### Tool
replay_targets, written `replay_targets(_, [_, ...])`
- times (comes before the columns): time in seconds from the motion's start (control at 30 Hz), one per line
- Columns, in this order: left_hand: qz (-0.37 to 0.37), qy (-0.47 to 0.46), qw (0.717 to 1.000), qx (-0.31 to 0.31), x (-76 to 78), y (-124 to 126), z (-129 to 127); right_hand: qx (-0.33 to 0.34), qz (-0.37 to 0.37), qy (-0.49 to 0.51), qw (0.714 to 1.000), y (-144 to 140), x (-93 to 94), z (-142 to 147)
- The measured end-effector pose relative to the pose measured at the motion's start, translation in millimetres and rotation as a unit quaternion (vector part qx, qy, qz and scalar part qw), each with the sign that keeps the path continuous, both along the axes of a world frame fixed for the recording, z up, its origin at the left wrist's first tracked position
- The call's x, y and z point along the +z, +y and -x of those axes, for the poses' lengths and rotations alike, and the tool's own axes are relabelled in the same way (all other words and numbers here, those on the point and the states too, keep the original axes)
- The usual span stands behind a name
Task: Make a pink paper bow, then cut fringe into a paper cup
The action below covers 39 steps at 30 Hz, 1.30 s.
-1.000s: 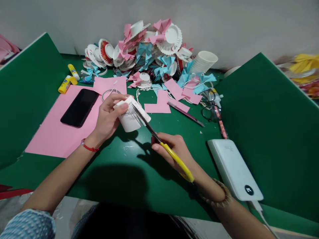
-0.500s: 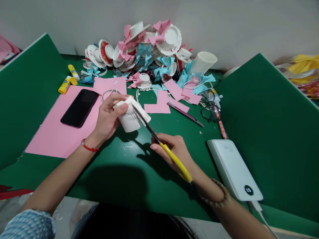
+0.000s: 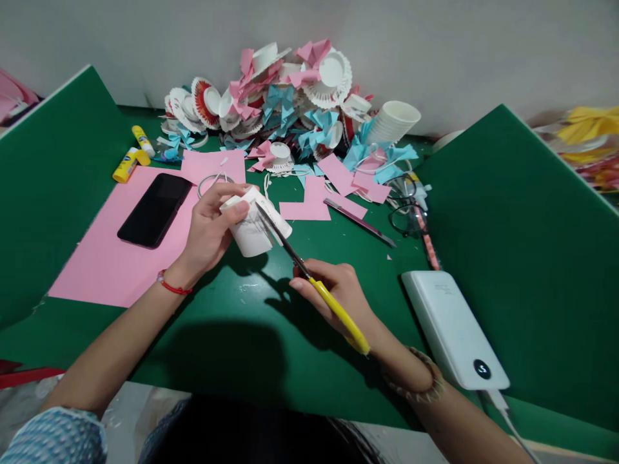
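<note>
My left hand (image 3: 214,222) grips a white paper cup (image 3: 251,233) by its side, thumb on the outside, above the green table. The cup is tilted and its wall has a slit in it. In my right hand (image 3: 336,293) is a pair of scissors (image 3: 333,303) with yellow handles. Its dark blades lie against the cup wall at the slit, tips pointing toward my left thumb. My right fingers are wrapped around the handles and partly hidden by them. Beneath my left forearm lies a large pink paper sheet (image 3: 101,258).
A black phone (image 3: 155,209) rests on the pink sheet, near glue sticks (image 3: 126,164). Behind are piled paper-cup hats with bows (image 3: 280,106) and stacked cups (image 3: 394,121). A craft knife (image 3: 360,222), glasses (image 3: 409,219) and a white power bank (image 3: 454,328) lie rightward. Green panels (image 3: 522,258) flank the table.
Almost nothing differs. My right hand and the scissor handles have shifted very slightly left, while my left hand and the cup stay in place.
</note>
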<state>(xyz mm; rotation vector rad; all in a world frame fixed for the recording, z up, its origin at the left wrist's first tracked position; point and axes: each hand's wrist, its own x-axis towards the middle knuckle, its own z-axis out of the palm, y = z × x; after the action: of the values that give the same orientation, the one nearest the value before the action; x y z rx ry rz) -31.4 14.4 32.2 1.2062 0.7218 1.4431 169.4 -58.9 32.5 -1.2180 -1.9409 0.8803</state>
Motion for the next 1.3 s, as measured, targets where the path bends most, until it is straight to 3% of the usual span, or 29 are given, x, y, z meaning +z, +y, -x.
replay_targets(0.23, [0.01, -0.003, 1.0, -0.029, 3.4, -2.3, -1.7, 0.033, 0.004, -0.035, 0.999, -1.9, 4.3, -0.3])
replay_targets(0.47, [-0.024, -0.027, 0.999, 0.031, 12.0, 1.2, 3.3, 0.106, 0.054, -0.049, 0.992, 1.1, 17.2, -8.9])
replay_targets(0.6, [-0.011, -0.03, 0.998, 0.057, 13.3, 1.6, 4.0, 0.112, 0.084, -0.036, 0.99, 1.9, 17.3, -11.9])
replay_targets(0.87, [-0.015, 0.031, 0.999, 0.037, 2.6, 0.5, 4.5, 0.118, 0.085, -0.027, 0.989, 1.5, 14.2, -12.4])
replay_targets(1.3, [-0.019, 0.024, 0.999, 0.04, 2.7, 0.9, 3.4, 0.128, 0.09, -0.01, 0.988, 1.8, 14.1, -11.7])
